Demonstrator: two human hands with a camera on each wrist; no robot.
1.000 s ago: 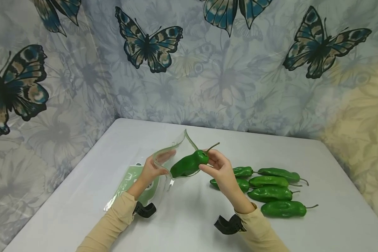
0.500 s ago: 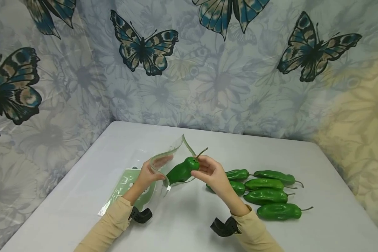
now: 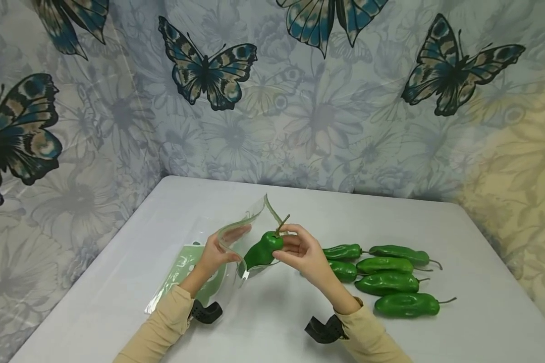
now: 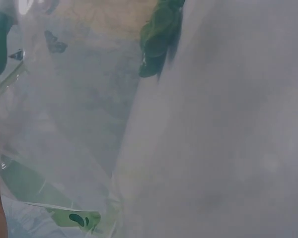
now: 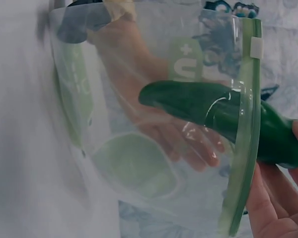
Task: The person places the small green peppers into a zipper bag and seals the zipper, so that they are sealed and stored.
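My right hand [image 3: 306,254] holds a dark green pepper [image 3: 262,250] near its stem end, thumb on one side and fingers on the other. The pepper's tapered tip sits inside a clear zip bag [image 5: 134,163] with green prints, while its stem end is outside. The bag's mouth is spread wide, with a green zip strip [image 5: 249,124] and a white slider [image 5: 257,47]. My left hand [image 3: 214,255] holds the bag from the left, thumb at the rim; through the plastic in the right wrist view its fingers [image 5: 176,144] lie along the far side.
Several green peppers [image 3: 387,284] lie grouped on the white table [image 3: 481,262], right of my right forearm. A flat green-printed plastic bag [image 3: 181,267] lies beneath my left forearm. Black wrist mounts [image 3: 324,330] hang under both cuffs. A butterfly-patterned backdrop [image 3: 322,121] rises behind the table.
The right hand has moved left with the pepper, whose body now sits farther into the bag's mouth and whose stem stands steeper. The left hand still holds the bag; the head view shifted slightly.
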